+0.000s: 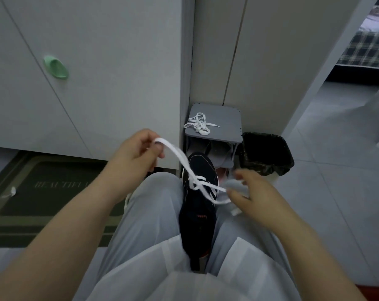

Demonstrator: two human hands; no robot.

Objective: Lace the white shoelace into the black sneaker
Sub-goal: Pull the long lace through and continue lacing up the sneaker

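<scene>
The black sneaker (197, 224) sits wedged between the person's thighs in pale grey trousers (153, 213), toe pointing away; its upper is dark and matte, with white stripes on the right flank and a thin pale edge along the sole. The white shoelace (179, 157) is flat and wide; it passes through the eyelets nearest the toe, crosses itself over the tongue, and splits into two strands. The left hand (136, 153) pinches one strand between thumb and curled fingers and holds it raised to the left of the toe; the right hand (255, 198) grips the other strand low beside the shoe, fingers curled.

Motion blur smears the right fingertips, so the exact pinch is hard to make out; the heel is hidden behind a white garment in the lap; which eyelets are threaded cannot be counted.

A small red word is printed inside the shoe, too small to read; the dark doormat (53, 192) on the left shows faint letters that look like "BEAUTIFUL", cut off by the left forearm. A second white lace (200, 124) lies bunched on a small grey rack (225, 118); a black-lined bin (264, 153) stands just beside it.
</scene>
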